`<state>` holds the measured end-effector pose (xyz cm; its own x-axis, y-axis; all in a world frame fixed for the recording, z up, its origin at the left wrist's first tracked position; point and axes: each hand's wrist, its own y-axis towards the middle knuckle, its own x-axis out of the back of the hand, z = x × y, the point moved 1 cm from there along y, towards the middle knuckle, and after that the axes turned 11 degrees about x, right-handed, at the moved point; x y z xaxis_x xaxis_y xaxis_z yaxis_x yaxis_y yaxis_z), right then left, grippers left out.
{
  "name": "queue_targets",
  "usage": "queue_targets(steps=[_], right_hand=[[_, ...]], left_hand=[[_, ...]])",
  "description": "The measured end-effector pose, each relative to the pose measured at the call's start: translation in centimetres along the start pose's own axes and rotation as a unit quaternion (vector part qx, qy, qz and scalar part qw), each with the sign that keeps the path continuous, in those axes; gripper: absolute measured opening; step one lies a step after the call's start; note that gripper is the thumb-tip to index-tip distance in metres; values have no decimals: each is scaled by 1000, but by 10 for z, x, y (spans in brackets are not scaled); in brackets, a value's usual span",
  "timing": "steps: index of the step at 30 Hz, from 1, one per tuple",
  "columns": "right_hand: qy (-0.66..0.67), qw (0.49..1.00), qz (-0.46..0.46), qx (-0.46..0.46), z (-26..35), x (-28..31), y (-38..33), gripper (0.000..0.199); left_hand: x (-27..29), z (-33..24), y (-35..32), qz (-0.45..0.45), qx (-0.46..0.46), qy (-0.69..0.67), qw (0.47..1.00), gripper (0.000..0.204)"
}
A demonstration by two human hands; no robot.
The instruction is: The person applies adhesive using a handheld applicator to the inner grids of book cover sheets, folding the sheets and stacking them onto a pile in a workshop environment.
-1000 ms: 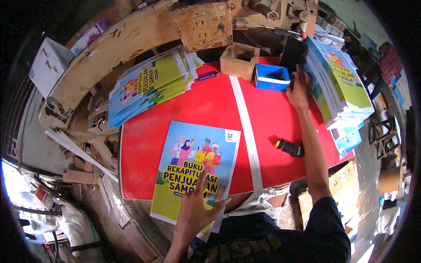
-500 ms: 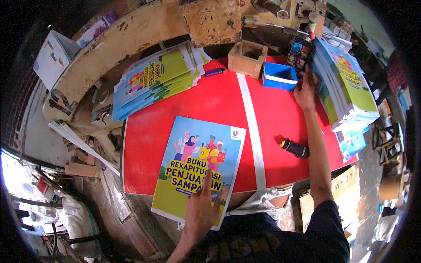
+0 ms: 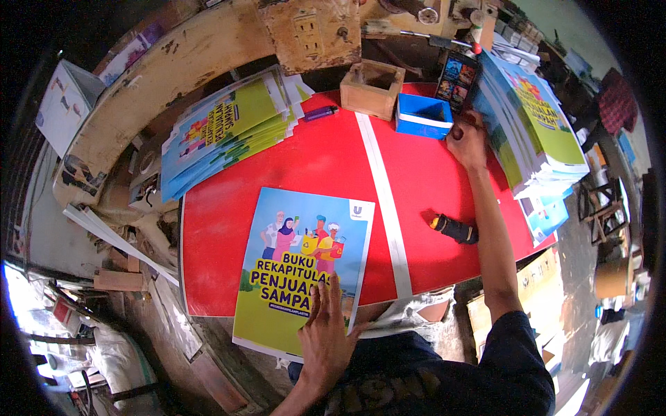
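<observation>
A booklet with a blue and green cover and cartoon people lies at the table's front edge, its lower part overhanging. My left hand rests flat on its lower right part, fingers stretched out. Across the table, my right hand is beside a small blue box, just below a phone propped upright with a lit screen. Its fingers are bent inward; whatever they may hold is hidden. A dark, wrapped tool with a yellow tip lies left of my right forearm.
The red tabletop bears a white strip. Fanned booklets lie far left, and a tall booklet stack stands at the right. A wooden box and a purple cutter sit at the back.
My right hand has drawn back slightly from the phone, its fingers curling in. My left hand has flattened on the booklet, its pointing finger now joined by others. The whole view has shifted slightly.
</observation>
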<state>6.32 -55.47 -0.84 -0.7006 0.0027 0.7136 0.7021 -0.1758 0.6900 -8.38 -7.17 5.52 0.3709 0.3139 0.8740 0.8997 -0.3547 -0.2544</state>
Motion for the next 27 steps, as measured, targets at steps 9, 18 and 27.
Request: queue_targets(steps=[9, 18, 27], right_hand=[[36, 998, 41, 37, 9, 0, -2, 33], [74, 997, 26, 10, 5, -4, -4, 20], [73, 994, -19, -84, 1, 11, -7, 21]], left_hand=[[12, 5, 2, 25, -1, -90, 996, 94], [21, 0, 1, -11, -52, -75, 996, 84], [33, 35, 22, -77, -153, -43, 984, 38]])
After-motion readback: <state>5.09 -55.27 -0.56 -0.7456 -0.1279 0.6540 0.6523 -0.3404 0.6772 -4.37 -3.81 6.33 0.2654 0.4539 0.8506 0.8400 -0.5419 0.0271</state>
